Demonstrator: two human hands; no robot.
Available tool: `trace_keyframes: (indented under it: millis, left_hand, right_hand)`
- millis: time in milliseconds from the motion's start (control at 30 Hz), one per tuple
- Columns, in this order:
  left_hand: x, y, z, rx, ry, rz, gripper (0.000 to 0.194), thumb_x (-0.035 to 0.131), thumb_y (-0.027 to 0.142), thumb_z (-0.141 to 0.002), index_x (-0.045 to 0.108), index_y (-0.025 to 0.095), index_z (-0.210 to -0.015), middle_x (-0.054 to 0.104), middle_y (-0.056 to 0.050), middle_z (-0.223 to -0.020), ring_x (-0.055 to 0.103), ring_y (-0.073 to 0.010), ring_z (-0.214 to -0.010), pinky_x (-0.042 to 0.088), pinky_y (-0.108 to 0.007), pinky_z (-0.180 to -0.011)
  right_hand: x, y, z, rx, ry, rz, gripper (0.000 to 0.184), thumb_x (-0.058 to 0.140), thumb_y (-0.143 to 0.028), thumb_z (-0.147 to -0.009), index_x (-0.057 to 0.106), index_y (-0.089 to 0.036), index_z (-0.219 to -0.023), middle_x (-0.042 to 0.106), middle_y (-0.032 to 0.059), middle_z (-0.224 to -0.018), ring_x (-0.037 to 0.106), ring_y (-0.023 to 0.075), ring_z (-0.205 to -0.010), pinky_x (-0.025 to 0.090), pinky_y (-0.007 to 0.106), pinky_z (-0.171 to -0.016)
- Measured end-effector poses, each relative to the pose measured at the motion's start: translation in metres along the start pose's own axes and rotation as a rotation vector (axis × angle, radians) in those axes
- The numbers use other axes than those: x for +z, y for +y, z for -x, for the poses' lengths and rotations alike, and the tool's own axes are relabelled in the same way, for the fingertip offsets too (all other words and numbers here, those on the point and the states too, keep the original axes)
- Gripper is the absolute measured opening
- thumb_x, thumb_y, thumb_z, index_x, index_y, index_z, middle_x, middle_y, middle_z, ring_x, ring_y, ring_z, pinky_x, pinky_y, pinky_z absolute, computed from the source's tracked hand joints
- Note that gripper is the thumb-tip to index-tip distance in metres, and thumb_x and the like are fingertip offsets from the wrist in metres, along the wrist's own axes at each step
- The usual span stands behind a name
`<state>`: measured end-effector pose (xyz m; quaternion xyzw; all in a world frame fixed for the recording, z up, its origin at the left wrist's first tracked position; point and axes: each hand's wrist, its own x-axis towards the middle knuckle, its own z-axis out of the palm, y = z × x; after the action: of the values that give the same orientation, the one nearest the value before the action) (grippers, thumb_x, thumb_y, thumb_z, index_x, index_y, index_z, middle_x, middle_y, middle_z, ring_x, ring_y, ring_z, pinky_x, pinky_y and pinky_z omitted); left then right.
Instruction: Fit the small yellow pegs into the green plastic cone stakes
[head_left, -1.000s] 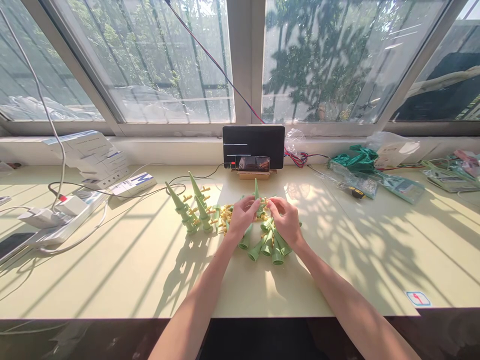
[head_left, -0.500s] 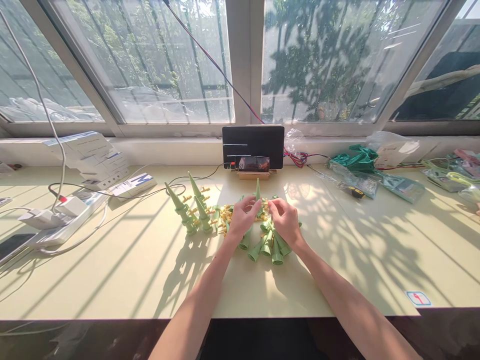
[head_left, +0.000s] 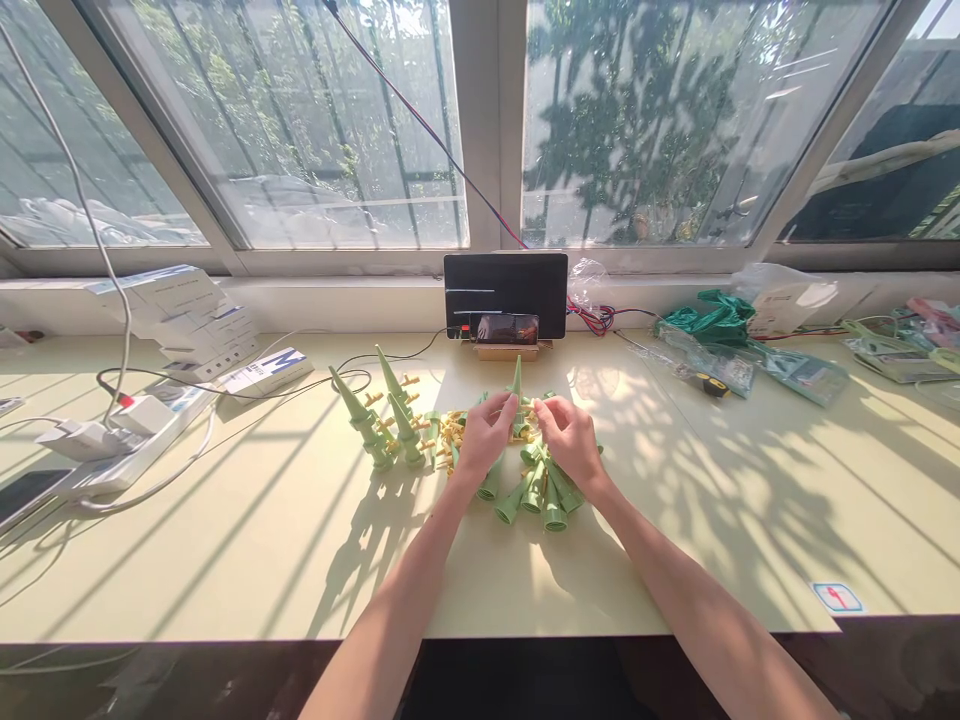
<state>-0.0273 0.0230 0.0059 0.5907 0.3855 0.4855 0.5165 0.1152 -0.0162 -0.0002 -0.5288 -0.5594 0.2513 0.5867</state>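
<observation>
My left hand [head_left: 486, 432] is closed around an upright pale green plastic cone [head_left: 517, 376], whose pointed tip rises above the fingers. Close on its right, my right hand [head_left: 568, 437] pinches what looks like a small yellow peg [head_left: 529, 408] against the cone's side; the fingers partly hide it. Several loose green cones [head_left: 555, 510] lie below and between my hands, open ends toward me. Beside my left hand is a heap of yellow pegs [head_left: 451, 428]. Farther left stand green cone stacks [head_left: 364, 425] with yellow pegs sticking out of their sides.
A black tablet [head_left: 506, 285] stands at the back, with a phone [head_left: 508, 328] before it. White boxes [head_left: 266, 370] and a power strip [head_left: 161, 425] with cables sit left. Plastic bags [head_left: 709, 320] and a yellow-black tape measure [head_left: 711, 385] lie right. The table's edge [head_left: 225, 640] is near me.
The cone's tip has shifted very slightly right and up. My hands have hardly moved. At the far right edge, a pale green strip has shifted and a skin-toned shape is no longer visible.
</observation>
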Motion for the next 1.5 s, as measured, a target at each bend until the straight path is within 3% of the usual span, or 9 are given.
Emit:
trace_keyframes:
  millis: [167, 433, 700, 833, 1133, 1500]
  left_hand:
    - [-0.001, -0.003, -0.002, 0.015, 0.014, 0.009, 0.046, 0.068, 0.059, -0.082, 0.075, 0.018, -0.101, 0.054, 0.001, -0.063, 0.038, -0.0069, -0.047, 0.03, -0.022, -0.044]
    - [0.001, 0.0, 0.001, 0.025, 0.045, -0.022, 0.044, 0.073, 0.056, -0.077, 0.076, 0.018, -0.099, 0.07, -0.007, -0.079, 0.054, -0.0129, -0.058, 0.039, -0.024, -0.049]
    - [0.0, 0.002, 0.001, 0.055, 0.011, -0.064, 0.041, 0.069, 0.057, -0.082, 0.075, 0.018, -0.092, 0.059, -0.001, -0.062, 0.047, -0.0101, -0.049, 0.038, -0.025, -0.049]
    - [0.0, 0.0, 0.001, 0.083, -0.012, -0.056, 0.04, 0.067, 0.057, -0.085, 0.075, 0.018, -0.091, 0.062, -0.002, -0.067, 0.045, -0.0089, -0.048, 0.039, -0.025, -0.048]
    - [-0.001, -0.001, 0.0, 0.1, -0.026, -0.045, 0.039, 0.067, 0.054, -0.086, 0.074, 0.018, -0.097, 0.068, -0.005, -0.083, 0.056, -0.0118, -0.058, 0.046, -0.027, -0.057]
    - [-0.002, -0.002, -0.002, 0.104, 0.014, -0.027, 0.039, 0.069, 0.054, -0.084, 0.074, 0.017, -0.091, 0.067, -0.003, -0.079, 0.054, -0.0111, -0.059, 0.046, -0.026, -0.058]
  right_hand:
    - [0.0, 0.002, -0.002, 0.056, -0.052, -0.131, 0.038, 0.061, -0.058, -0.088, 0.064, -0.021, -0.079, 0.062, 0.001, -0.063, 0.055, 0.0164, -0.055, 0.042, 0.029, -0.053]
    - [0.0, -0.004, -0.002, 0.117, -0.098, -0.258, 0.038, 0.067, -0.057, -0.084, 0.062, -0.02, -0.075, 0.056, -0.0022, -0.058, 0.047, 0.0122, -0.046, 0.039, 0.027, -0.045]
    - [-0.001, -0.008, -0.002, 0.233, -0.108, -0.355, 0.034, 0.073, -0.052, -0.077, 0.061, -0.02, -0.074, 0.056, -0.003, -0.059, 0.046, 0.0114, -0.045, 0.037, 0.027, -0.043]
    - [-0.001, -0.007, -0.002, 0.276, -0.132, -0.397, 0.032, 0.073, -0.049, -0.077, 0.06, -0.02, -0.072, 0.056, -0.0028, -0.06, 0.045, 0.0111, -0.045, 0.034, 0.026, -0.042]
    - [-0.002, -0.008, -0.002, 0.26, -0.189, -0.37, 0.038, 0.068, -0.052, -0.082, 0.059, -0.02, -0.066, 0.052, -0.0033, -0.054, 0.042, 0.0099, -0.044, 0.031, 0.025, -0.043]
    - [-0.002, -0.008, -0.003, 0.323, -0.194, -0.339, 0.042, 0.066, -0.059, -0.081, 0.062, -0.018, -0.069, 0.05, -0.0038, -0.054, 0.04, 0.0082, -0.043, 0.026, 0.023, -0.041]
